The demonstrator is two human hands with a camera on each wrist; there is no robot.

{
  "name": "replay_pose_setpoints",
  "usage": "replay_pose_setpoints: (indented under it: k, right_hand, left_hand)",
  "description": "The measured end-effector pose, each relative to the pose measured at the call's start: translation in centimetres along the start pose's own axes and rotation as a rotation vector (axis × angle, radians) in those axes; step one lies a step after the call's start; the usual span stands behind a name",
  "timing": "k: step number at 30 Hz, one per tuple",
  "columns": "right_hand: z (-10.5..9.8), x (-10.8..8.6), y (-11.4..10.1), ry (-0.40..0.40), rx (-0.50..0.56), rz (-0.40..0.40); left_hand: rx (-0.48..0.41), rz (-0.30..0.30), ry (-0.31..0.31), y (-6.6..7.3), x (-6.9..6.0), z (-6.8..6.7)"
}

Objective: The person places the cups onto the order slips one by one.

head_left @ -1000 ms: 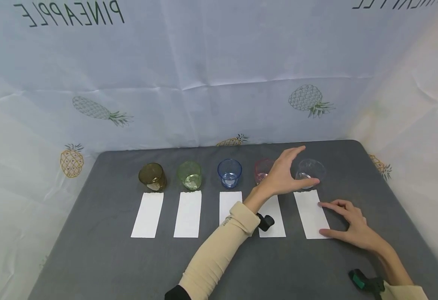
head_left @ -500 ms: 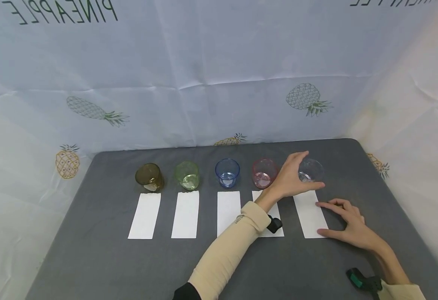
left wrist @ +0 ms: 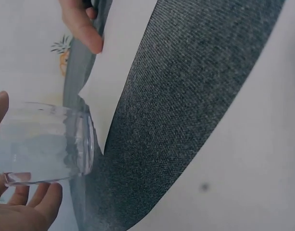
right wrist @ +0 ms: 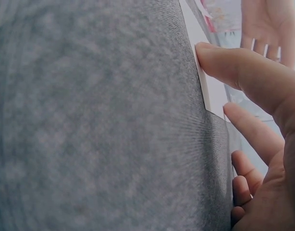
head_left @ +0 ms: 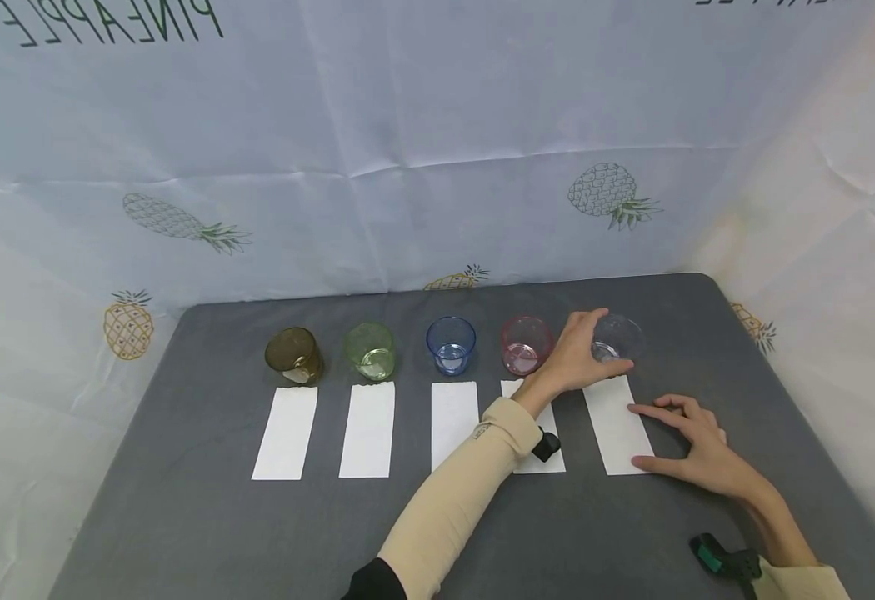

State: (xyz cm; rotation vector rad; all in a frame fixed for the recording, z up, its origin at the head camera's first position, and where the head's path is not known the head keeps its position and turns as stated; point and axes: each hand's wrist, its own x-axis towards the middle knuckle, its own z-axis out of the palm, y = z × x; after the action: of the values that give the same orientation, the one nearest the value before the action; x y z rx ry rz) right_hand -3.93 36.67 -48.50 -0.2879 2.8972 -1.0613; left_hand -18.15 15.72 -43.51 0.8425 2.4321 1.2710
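A clear glass (head_left: 624, 335) stands at the right end of the row. My left hand (head_left: 571, 357) holds it from its left side, thumb on the near side and fingers on the far side. In the left wrist view the fingertips touch the wall of the clear glass (left wrist: 44, 144). Just in front of it lies a white paper strip (head_left: 617, 427). My right hand (head_left: 711, 458) rests at this strip's right edge, thumb at the near corner and index finger farther up, with the other fingers loosely bent.
Left along the row stand a pink glass (head_left: 525, 346), a blue glass (head_left: 451, 343), a green glass (head_left: 371, 350) and a brown glass (head_left: 294, 354). Several white strips lie before them, one partly under my left forearm. A pineapple-print cloth (head_left: 407, 125) hangs behind the grey table (head_left: 205, 517).
My left hand first moved right towards the clear glass, uncovering the pink one; then its thumb and fingers drew closer together about the clear glass. The right hand stayed at the paper.
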Motion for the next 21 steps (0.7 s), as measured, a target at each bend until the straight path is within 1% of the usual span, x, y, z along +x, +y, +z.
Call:
replay_pose_setpoints:
  k: [6, 11, 16, 19, 21]
  right_hand:
    - [-0.1, 0.0, 0.0, -0.008, -0.004, 0.012]
    - [-0.1, 0.0, 0.0, -0.005, 0.001, 0.008]
    - [-0.1, -0.1, 0.0, -0.008, -0.001, 0.014]
    - [-0.1, 0.0, 0.1, -0.011, -0.004, 0.017]
    - [0.0, 0.0, 0.1, -0.012, -0.006, 0.018]
  left_hand:
    - [0.01, -0.03, 0.015, 0.0, 0.0, 0.1]
    - [0.022, -0.031, 0.029, 0.0, -0.2, 0.1]
    - [0.038, 0.02, 0.051, 0.5, -0.5, -0.3]
    - [0.031, 0.054, 0.054, 0.9, -0.6, -0.7]
    - [0.019, 0.065, 0.054, 1.2, -0.8, -1.0]
